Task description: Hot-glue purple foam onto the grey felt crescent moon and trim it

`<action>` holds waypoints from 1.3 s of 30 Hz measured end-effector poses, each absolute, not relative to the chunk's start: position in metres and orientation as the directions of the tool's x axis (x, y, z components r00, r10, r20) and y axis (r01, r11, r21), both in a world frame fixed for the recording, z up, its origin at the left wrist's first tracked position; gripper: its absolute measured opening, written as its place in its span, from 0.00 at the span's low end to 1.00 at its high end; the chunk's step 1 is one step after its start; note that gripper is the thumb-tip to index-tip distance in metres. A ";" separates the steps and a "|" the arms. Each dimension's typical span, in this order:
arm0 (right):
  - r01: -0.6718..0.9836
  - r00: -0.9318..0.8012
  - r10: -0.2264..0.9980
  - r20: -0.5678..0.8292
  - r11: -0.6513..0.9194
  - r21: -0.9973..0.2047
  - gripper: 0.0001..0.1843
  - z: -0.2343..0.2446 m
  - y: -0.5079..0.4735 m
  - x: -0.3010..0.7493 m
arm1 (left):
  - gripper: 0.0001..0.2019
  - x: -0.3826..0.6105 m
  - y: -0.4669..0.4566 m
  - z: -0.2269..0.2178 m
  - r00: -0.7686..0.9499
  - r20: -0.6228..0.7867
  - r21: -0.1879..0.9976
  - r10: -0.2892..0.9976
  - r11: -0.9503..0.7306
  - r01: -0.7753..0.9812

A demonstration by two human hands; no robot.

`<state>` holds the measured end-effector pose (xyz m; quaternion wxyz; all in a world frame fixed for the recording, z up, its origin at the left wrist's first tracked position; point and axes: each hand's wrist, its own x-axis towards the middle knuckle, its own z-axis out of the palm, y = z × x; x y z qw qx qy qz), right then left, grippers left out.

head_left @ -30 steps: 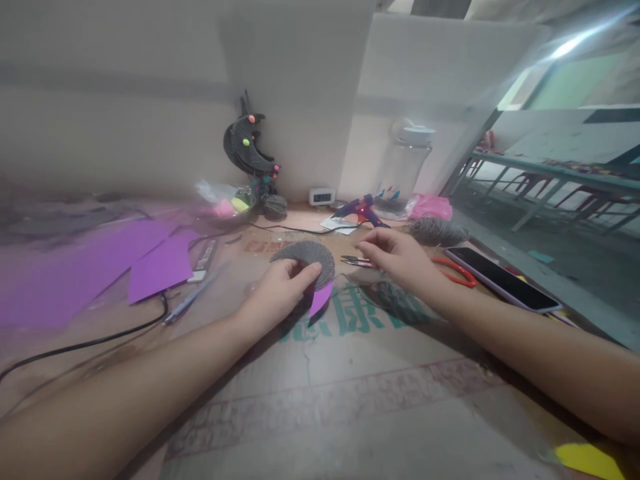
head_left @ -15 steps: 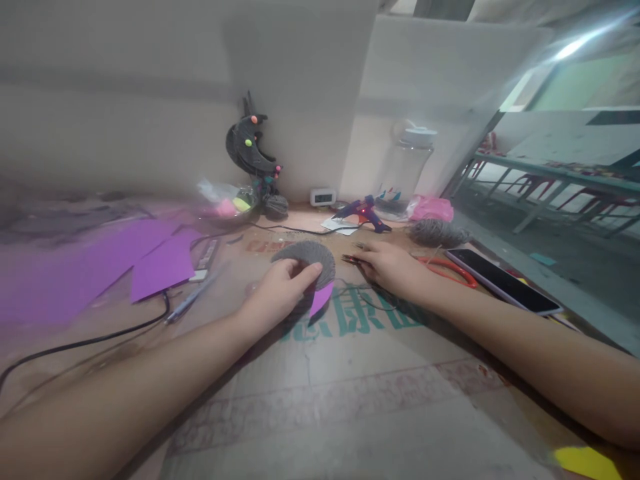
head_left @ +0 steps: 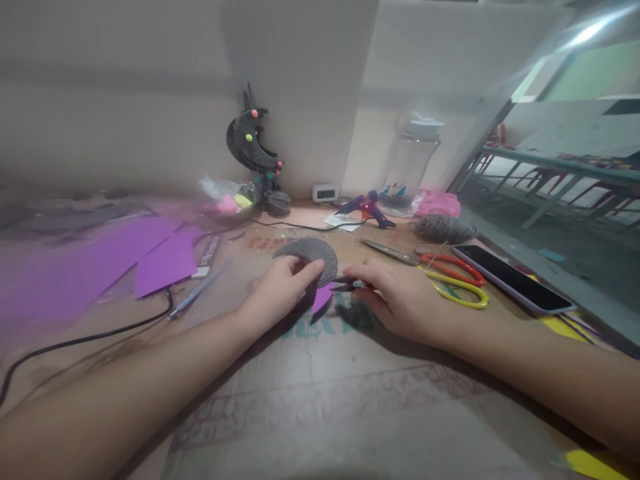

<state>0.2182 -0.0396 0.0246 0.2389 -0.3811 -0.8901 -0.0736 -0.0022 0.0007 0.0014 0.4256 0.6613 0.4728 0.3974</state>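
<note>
Yarn-Wrapped Crescent (head_left: 325, 257) in Left Hand (head_left: 283, 283), Thread Snips (head_left: 343, 288) in Right Hand (head_left: 395, 293)

The left hand clamps the crescent at its 8 o'clock side—thumb across the face, fingers beneath. The purple tip (head_left: 321, 298) projects at 5 o'clock. The right-hand fingers are closed on the snips; the parted blades lie at the crescent's 4 o'clock edge—contact cannot be determined. From the crescent, a clear plastic bag (head_left: 214, 188) at 10 o'clock contains pink and yellow pieces; a lidded bottle (head_left: 407, 160) stands between 1 and 2 o'clock. Forearms enter from 8 and 4 o'clock.
</note>
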 end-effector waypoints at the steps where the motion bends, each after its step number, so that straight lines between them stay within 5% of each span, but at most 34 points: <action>1: 0.707 -0.617 0.627 0.476 0.708 -0.016 0.15 0.021 -0.040 0.217 | 0.19 -0.002 0.001 0.002 0.242 0.128 0.938 0.962 -0.197 0.286; 10: 0.699 -0.663 0.565 0.491 0.702 0.137 0.15 0.015 -0.033 0.219 | 0.17 0.001 -0.003 0.009 0.224 0.111 0.934 0.968 -0.178 0.308; 28: 0.661 -0.703 0.529 0.475 0.732 0.163 0.17 0.019 -0.034 0.220 | 0.17 0.000 -0.001 0.006 0.231 0.114 0.941 0.966 -0.179 0.287; 35: 0.786 -0.438 0.730 0.524 0.594 -0.172 0.18 0.023 -0.012 0.231 | 0.18 -0.001 0.001 0.000 0.209 0.076 0.962 0.975 -0.127 0.243; 39: 0.849 -0.419 0.812 0.406 0.509 -0.141 0.22 0.014 0.015 0.245 | 0.18 -0.001 0.001 0.000 0.199 0.069 0.965 0.978 -0.116 0.235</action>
